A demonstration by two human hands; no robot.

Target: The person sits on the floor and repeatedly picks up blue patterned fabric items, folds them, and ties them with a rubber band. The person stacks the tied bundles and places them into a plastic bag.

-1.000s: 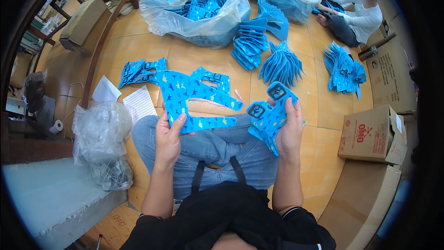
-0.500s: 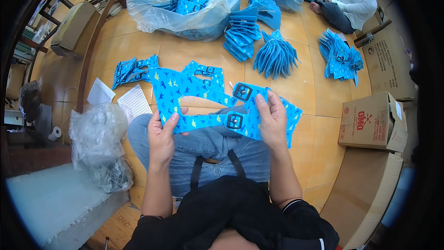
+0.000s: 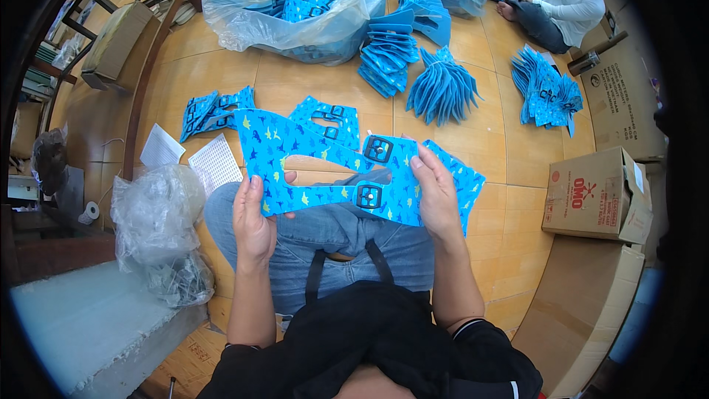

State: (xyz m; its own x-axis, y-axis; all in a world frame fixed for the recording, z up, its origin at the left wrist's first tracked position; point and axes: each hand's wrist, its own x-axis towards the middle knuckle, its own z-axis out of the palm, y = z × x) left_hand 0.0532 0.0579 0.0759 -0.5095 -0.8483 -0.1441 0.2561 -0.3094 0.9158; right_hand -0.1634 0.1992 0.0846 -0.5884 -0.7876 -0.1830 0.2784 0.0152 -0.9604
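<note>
A flat blue panel (image 3: 258, 149) with a small animal print and a long cutout is stretched level above my lap. Two black buckles, an upper one (image 3: 378, 149) and a lower one (image 3: 369, 196), sit on its right part. My left hand (image 3: 255, 229) pinches the wide left end, thumb on top. At the right end, my right hand (image 3: 437, 196) grips it with the thumb on its face. Another blue printed piece (image 3: 467, 177) shows behind my right hand. Just beyond the held panel, a buckled piece (image 3: 347, 114) lies on the floor.
Blue pieces lie in a left pile (image 3: 214, 114), a fanned stack (image 3: 442, 89) and a right stack (image 3: 543, 89). Filled plastic bags (image 3: 354, 0) stand behind. Cartons (image 3: 591, 192) line the right; crumpled plastic (image 3: 159, 214) lies left. A person (image 3: 569, 4) sits far right.
The held panel has turned slightly and now shows flatter, its buckled end a little further left. My left hand has moved slightly left. Both hands keep their grip.
</note>
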